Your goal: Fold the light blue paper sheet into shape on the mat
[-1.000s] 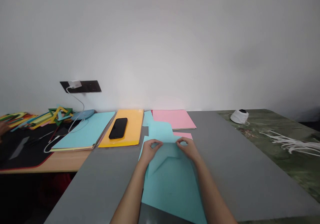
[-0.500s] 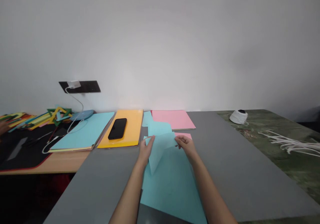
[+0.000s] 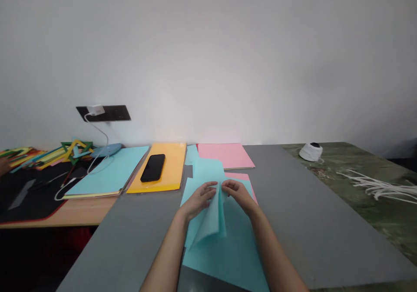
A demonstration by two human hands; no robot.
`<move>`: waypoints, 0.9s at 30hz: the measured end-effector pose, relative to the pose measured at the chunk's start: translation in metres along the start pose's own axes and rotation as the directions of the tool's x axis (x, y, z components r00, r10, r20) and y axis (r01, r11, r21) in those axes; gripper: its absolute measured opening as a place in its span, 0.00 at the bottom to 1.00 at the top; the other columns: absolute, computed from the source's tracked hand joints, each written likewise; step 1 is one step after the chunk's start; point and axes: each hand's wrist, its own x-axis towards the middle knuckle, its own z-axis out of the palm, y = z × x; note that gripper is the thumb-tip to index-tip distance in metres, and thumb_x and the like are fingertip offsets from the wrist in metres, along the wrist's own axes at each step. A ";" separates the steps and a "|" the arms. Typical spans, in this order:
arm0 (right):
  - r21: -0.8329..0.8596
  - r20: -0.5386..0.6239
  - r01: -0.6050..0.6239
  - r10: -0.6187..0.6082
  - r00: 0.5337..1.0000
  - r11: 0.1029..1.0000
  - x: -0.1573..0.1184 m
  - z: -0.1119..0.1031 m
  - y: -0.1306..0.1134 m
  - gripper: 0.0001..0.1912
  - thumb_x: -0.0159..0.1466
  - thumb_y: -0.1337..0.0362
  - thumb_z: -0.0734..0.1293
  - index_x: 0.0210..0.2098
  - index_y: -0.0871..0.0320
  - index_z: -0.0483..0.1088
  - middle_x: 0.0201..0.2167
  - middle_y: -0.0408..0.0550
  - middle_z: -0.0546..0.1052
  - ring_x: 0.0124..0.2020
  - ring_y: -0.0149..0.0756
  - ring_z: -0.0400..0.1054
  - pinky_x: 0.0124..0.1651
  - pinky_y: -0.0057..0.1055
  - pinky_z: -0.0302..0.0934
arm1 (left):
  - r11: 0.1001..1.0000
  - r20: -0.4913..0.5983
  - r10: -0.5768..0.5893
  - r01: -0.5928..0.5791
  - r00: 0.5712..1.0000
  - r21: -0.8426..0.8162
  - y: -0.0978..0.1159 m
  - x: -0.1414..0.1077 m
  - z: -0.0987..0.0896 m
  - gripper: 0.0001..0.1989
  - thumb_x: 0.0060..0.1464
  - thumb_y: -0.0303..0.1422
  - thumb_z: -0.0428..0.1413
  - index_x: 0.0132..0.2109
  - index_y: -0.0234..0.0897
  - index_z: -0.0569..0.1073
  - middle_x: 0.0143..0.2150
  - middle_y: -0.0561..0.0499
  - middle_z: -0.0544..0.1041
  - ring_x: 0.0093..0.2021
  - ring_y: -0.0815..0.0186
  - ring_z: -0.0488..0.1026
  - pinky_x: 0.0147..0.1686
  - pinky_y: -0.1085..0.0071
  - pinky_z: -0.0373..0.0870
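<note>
A folded light-blue paper (image 3: 212,218) stands up over a larger blue sheet (image 3: 237,253) lying on the grey board. My left hand (image 3: 201,200) pinches its upper edge from the left, fingers curled around it. Close by on the right, my right hand (image 3: 237,194) has its fingertips closed on the same top edge. Part of the folded paper is hidden behind the fingers. Another blue piece (image 3: 208,168) lies just beyond my hands, and a strip of pink paper (image 3: 239,176) shows from under the blue sheet.
A black phone (image 3: 153,167) lies on a yellow pack (image 3: 176,164). Beyond are pink sheets (image 3: 224,155); left, a blue stack (image 3: 110,170), paper strips (image 3: 55,155) and another person's hand (image 3: 4,166). White cords (image 3: 384,188) and a white spool (image 3: 310,152) lie right.
The folded paper has turned more upright, with its edges drawn together. My hands have moved closer to each other, the left one rightward and both slightly lower.
</note>
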 end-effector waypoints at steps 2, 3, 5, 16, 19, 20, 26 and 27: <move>-0.016 -0.015 -0.002 0.001 1.000 1.000 0.002 -0.003 0.003 0.11 0.48 0.58 0.66 0.29 0.57 0.71 0.24 0.42 0.72 0.26 0.30 0.64 0.30 0.27 0.56 | 0.999 0.001 0.016 -0.016 1.000 0.043 -0.003 0.002 -0.002 0.22 0.43 0.43 0.55 0.44 0.37 0.67 0.37 0.48 0.72 0.35 0.67 0.68 0.32 0.75 0.62; -0.031 -0.027 -0.002 0.001 1.000 1.000 0.002 -0.005 0.004 0.11 0.48 0.59 0.65 0.30 0.57 0.72 0.26 0.44 0.74 0.29 0.32 0.65 0.32 0.28 0.56 | 0.997 0.001 0.036 -0.036 0.999 0.063 -0.004 0.003 -0.003 0.20 0.43 0.42 0.55 0.42 0.37 0.68 0.35 0.49 0.72 0.34 0.68 0.68 0.32 0.76 0.62; -0.070 -0.056 -0.005 0.002 0.998 0.998 0.002 -0.008 0.004 0.11 0.50 0.59 0.64 0.29 0.57 0.72 0.30 0.45 0.75 0.34 0.35 0.65 0.37 0.30 0.57 | 0.990 0.005 0.082 -0.082 0.997 0.112 -0.006 0.005 -0.004 0.15 0.43 0.41 0.55 0.37 0.35 0.70 0.33 0.50 0.72 0.32 0.69 0.67 0.30 0.76 0.61; -0.227 -0.064 0.000 -0.015 0.998 0.974 -0.002 -0.003 0.000 0.12 0.48 0.55 0.66 0.26 0.57 0.73 0.29 0.47 0.76 0.36 0.40 0.67 0.43 0.35 0.56 | 0.925 -0.021 0.200 -0.182 0.980 0.334 -0.019 0.015 -0.008 0.11 0.43 0.38 0.55 0.32 0.35 0.71 0.30 0.51 0.72 0.30 0.68 0.67 0.31 0.74 0.62; -0.237 -0.114 0.033 -0.062 0.992 0.971 -0.001 -0.002 0.003 0.10 0.48 0.57 0.67 0.25 0.57 0.72 0.28 0.46 0.75 0.35 0.39 0.67 0.42 0.34 0.57 | 0.904 -0.037 0.223 -0.193 0.974 0.382 -0.019 0.016 -0.009 0.10 0.43 0.37 0.55 0.32 0.35 0.71 0.28 0.51 0.72 0.28 0.69 0.66 0.29 0.74 0.61; -0.241 -0.125 0.048 -0.080 0.989 0.969 0.000 -0.001 0.003 0.09 0.48 0.58 0.67 0.25 0.57 0.72 0.28 0.46 0.75 0.34 0.38 0.67 0.42 0.34 0.57 | 0.894 -0.043 0.236 -0.200 0.971 0.400 -0.019 0.016 -0.008 0.10 0.43 0.37 0.55 0.32 0.35 0.71 0.28 0.51 0.72 0.28 0.68 0.66 0.28 0.74 0.61; -0.281 -0.132 0.119 -0.162 0.978 0.952 0.003 0.007 0.005 0.07 0.49 0.61 0.66 0.26 0.57 0.72 0.28 0.47 0.75 0.34 0.38 0.68 0.41 0.34 0.58 | 0.889 -0.150 0.313 -0.233 0.938 0.395 -0.022 0.022 -0.004 0.11 0.47 0.39 0.51 0.29 0.34 0.70 0.26 0.51 0.71 0.28 0.67 0.66 0.29 0.74 0.61; -0.287 -0.126 0.120 -0.162 0.979 0.950 0.003 0.009 0.005 0.07 0.49 0.61 0.66 0.25 0.57 0.72 0.28 0.47 0.75 0.34 0.38 0.68 0.41 0.34 0.58 | 0.891 -0.168 0.318 -0.233 0.933 0.390 -0.023 0.024 -0.004 0.11 0.46 0.39 0.51 0.28 0.34 0.70 0.25 0.51 0.71 0.28 0.67 0.66 0.29 0.74 0.61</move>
